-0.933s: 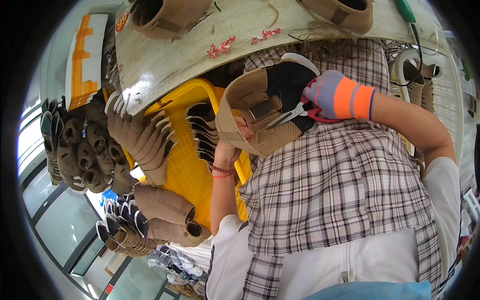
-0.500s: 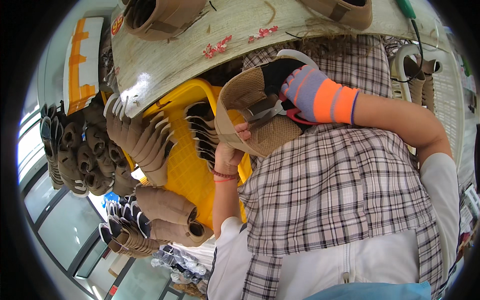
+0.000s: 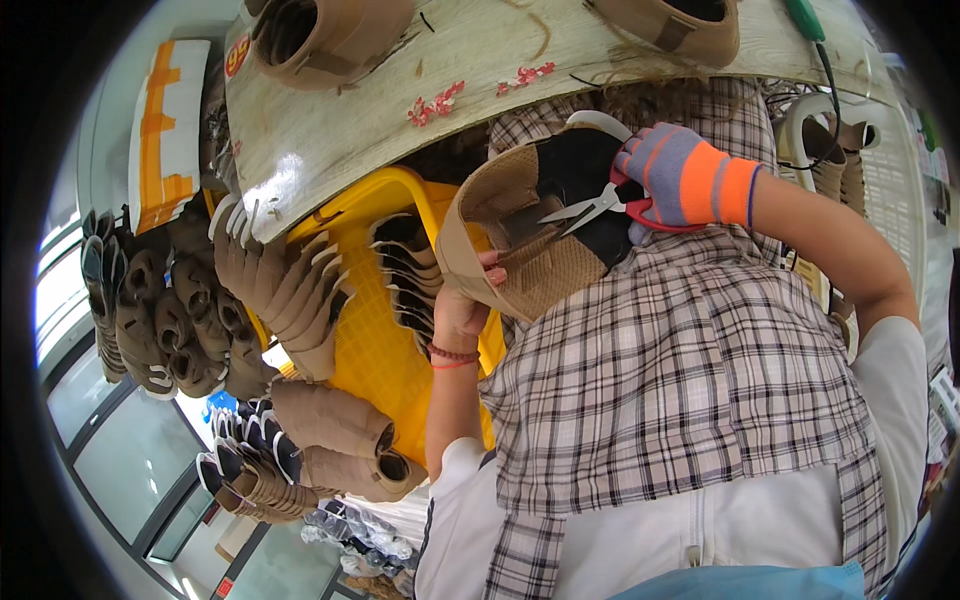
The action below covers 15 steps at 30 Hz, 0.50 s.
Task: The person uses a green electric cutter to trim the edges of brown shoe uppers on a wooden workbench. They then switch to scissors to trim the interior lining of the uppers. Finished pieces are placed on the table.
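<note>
My bare left hand [image 3: 468,305] grips the edge of a tan shoe upper [image 3: 555,275], its fingertips curled over the inner side. The upper has a mesh-like tan lining, a black inner part and a white curved edge. In its grey and orange glove, my right hand [image 3: 675,180] is closed round the red and black handles of a pair of scissors [image 3: 600,208]. The blades are parted and lie over the inside of the upper. Part of the handles is hidden behind the gloved fingers.
Above is a pale worktable [image 3: 370,120] bearing tan shoe uppers [image 3: 335,45] and a green-handled tool [image 3: 808,22] with a cord. At left, a yellow plastic basket [image 3: 375,340] holds stacked uppers. More uppers [image 3: 165,320] hang beyond it, near a taped white box [image 3: 165,140].
My right hand has drawn the scissors back to the right, out of the upper's lining, and their blades now show apart. My left hand keeps its hold on the upper.
</note>
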Motion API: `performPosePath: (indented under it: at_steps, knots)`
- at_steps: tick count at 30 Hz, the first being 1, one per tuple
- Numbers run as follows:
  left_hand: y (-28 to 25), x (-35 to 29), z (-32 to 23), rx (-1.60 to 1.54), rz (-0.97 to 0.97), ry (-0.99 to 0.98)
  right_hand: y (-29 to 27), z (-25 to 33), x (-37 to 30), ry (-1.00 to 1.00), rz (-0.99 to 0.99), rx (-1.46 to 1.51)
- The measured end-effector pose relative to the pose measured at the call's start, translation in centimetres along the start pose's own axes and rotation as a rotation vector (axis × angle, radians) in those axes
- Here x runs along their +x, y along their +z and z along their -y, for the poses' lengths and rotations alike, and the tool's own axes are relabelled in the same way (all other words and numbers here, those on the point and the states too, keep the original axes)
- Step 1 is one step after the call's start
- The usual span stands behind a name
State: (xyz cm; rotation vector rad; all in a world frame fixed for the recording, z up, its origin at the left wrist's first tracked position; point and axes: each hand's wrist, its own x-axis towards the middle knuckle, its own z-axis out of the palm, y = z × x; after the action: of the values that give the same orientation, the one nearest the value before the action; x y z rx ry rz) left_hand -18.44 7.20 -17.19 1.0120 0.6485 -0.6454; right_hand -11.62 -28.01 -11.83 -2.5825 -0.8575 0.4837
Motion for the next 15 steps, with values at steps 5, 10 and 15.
performPosePath:
  at_steps: [5,10,15]
  knots:
    - [0.2,-0.2,0.0,-0.014,-0.003,-0.001,0.1,0.2,1.3,0.047,0.24,-0.029]
    - [-0.4,0.1,0.3,-0.047,0.016,0.007,-0.4,1.2,2.3,0.174,0.465,-0.072]
    - [-0.2,0.0,0.5,-0.085,-0.003,0.012,-0.1,2.0,1.4,0.036,0.126,-0.071]
